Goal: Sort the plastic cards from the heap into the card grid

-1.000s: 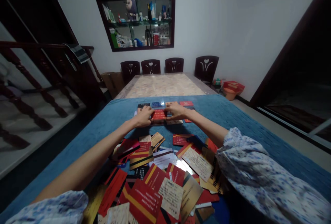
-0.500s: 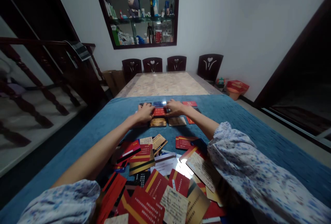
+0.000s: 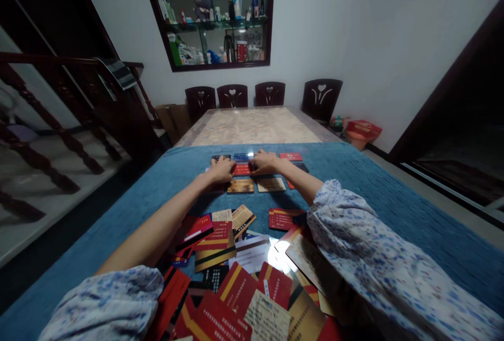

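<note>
Both arms reach far across the blue cloth [image 3: 354, 183]. My left hand [image 3: 221, 169] and my right hand [image 3: 265, 162] have curled fingers pressed on the two ends of a red card [image 3: 242, 169] that lies flat between them. Beyond it sit a dark card [image 3: 219, 158], a blue card [image 3: 241, 156] and another red card [image 3: 290, 156]. Just nearer than the hands lie two gold cards [image 3: 240, 187] side by side. A loose pile of red, gold and white cards [image 3: 236, 257] covers the cloth close to me.
Past the cloth the bare marbled table top [image 3: 252, 126] runs to several dark chairs [image 3: 271, 93] at the wall. A wall niche [image 3: 214, 21] holds bottles and a toy. A stair railing [image 3: 59, 115] stands left; a red bin [image 3: 362, 131] sits on the floor at right.
Both hands have slid the red card a little farther away, uncovering the two gold cards beneath. The view has leaned forward slightly.
</note>
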Tool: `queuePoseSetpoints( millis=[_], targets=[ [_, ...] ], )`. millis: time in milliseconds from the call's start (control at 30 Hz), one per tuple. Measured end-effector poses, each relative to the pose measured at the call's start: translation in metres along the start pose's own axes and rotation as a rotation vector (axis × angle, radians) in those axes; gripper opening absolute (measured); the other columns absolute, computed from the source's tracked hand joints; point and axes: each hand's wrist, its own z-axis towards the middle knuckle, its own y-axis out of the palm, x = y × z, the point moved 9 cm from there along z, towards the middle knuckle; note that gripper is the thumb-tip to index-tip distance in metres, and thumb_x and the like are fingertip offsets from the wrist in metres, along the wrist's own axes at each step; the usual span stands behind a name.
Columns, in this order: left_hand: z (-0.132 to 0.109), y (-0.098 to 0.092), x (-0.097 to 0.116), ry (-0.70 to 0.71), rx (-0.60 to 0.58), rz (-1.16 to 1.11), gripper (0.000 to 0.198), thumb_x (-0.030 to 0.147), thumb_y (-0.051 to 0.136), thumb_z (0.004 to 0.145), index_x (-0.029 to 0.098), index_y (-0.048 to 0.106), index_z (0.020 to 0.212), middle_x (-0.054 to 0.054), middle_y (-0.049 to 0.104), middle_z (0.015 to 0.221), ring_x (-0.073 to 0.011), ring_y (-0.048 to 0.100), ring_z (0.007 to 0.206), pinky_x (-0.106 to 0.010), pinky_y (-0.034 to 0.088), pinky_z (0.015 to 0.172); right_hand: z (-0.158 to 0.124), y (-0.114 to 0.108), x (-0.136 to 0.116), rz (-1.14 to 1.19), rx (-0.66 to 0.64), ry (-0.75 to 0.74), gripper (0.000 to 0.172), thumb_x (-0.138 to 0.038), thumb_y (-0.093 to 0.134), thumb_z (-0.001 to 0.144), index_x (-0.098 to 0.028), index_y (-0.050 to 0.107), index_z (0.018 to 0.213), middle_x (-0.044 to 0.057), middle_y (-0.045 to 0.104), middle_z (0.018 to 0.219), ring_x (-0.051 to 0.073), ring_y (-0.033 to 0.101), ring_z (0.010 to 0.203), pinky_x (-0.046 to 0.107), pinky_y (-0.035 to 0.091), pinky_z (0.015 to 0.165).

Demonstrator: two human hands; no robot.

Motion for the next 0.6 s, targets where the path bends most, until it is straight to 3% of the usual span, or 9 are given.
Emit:
queuePoseSetpoints(
  millis=[267, 600],
  targets=[
    [0.006, 0.003, 0.0, 0.0, -0.06, 0.008, 0.038, 0.015, 0.053, 0.073, 0.02, 0.065, 0.109, -0.015, 0.058, 0.12, -0.0366, 0.042, 0.119, -0.058, 0.037, 0.092, 0.007, 0.005, -0.001, 0.004, -0.06, -0.011, 0.035, -0.042, 0.061, 0.084, -0.024, 0.071, 0.113, 0.01, 0.066, 0.125, 0.034, 0.049, 0.124, 0.041, 0.045, 0.089],
    [0.012, 0.009, -0.005, -0.013, -0.113, 0.033, 0.047, 0.019, 0.056, 0.071, 0.022, 0.061, 0.118, -0.014, 0.054, 0.126, -0.0358, 0.04, 0.123, -0.057, 0.037, 0.097, 0.017, 0.006, -0.003, -0.047, -0.062, -0.01, 0.042, -0.038, 0.065, 0.077, -0.019, 0.072, 0.114, 0.014, 0.068, 0.121, 0.035, 0.052, 0.121, 0.041, 0.048, 0.09]
  ],
)
